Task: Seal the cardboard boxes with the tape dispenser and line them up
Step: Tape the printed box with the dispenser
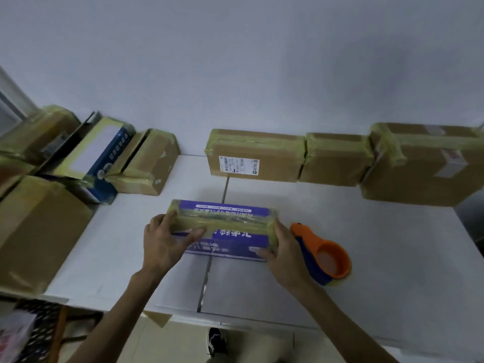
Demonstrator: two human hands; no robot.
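Note:
A purple printed box (pixel 230 241) wrapped with yellowish tape lies in the middle of the white table (pixel 366 271). My left hand (pixel 165 242) grips its left end, fingers spread over the taped top. My right hand (pixel 281 247) grips its right end, thumb on the near face. The orange and blue tape dispenser (pixel 324 254) lies on the table just right of my right hand, held by neither hand. Three taped brown boxes stand in a row against the wall: one with a white label (pixel 255 155), a middle one (pixel 335 159) and a larger one (pixel 424 163).
At the left, several more taped boxes are piled: a large brown one (pixel 39 231), a blue and white one (pixel 102 155) and a smaller brown one (pixel 146 166). The table's near edge runs below my forearms. A shoe (pixel 216 341) shows on the floor.

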